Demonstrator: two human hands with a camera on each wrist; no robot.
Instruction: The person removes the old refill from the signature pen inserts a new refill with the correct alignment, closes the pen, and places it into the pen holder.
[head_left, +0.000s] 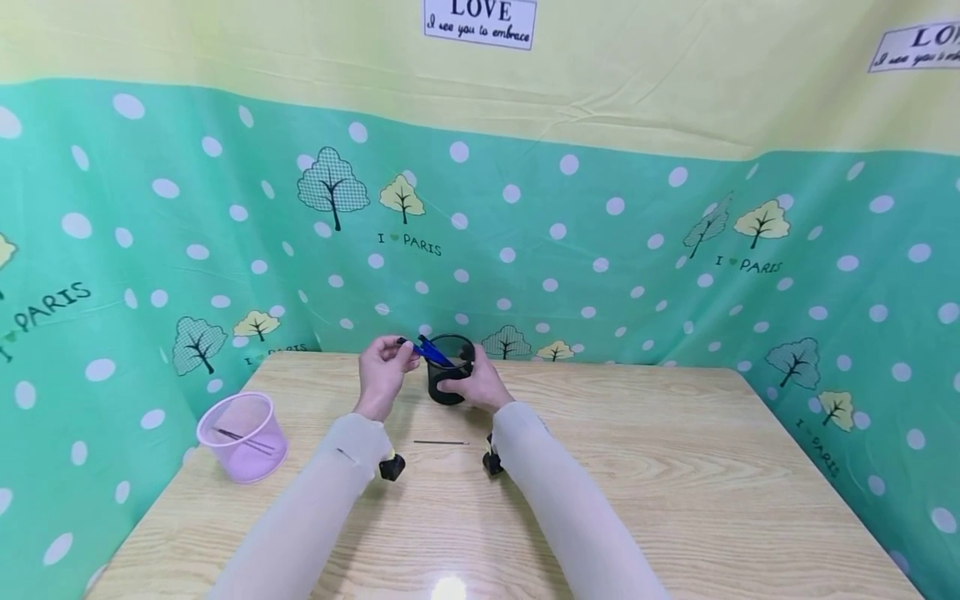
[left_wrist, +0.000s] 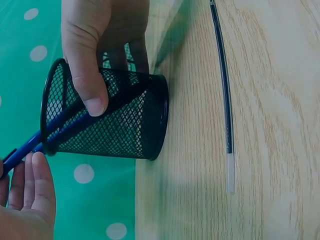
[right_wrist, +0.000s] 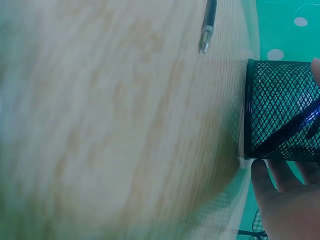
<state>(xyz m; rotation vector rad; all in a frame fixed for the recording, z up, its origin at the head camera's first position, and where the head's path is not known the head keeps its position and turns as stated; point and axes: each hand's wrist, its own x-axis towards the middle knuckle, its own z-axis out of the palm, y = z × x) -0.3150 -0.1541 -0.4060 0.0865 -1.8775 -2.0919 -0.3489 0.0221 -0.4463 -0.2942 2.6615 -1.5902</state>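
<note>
Near the table's far edge stands a black mesh pen holder (head_left: 442, 395), upright. My right hand (head_left: 486, 385) grips it from the right side, and in the left wrist view the thumb (left_wrist: 89, 95) lies across the mesh. Two blue pens (left_wrist: 60, 120) slant into the holder, their lower parts showing dark through the mesh. At the rim on the left, my left hand (head_left: 381, 371) pinches the outer end of a blue pen (head_left: 427, 351). On the tabletop in front of the holder lies a thin dark pen refill (left_wrist: 223, 80) with a clear end.
A pink mesh basket (head_left: 270, 454) with thin dark sticks (head_left: 243, 440) inside stands at the table's left edge. Behind the wooden table (head_left: 660, 467) hangs a green and yellow printed curtain (head_left: 600, 225), which also runs along both sides.
</note>
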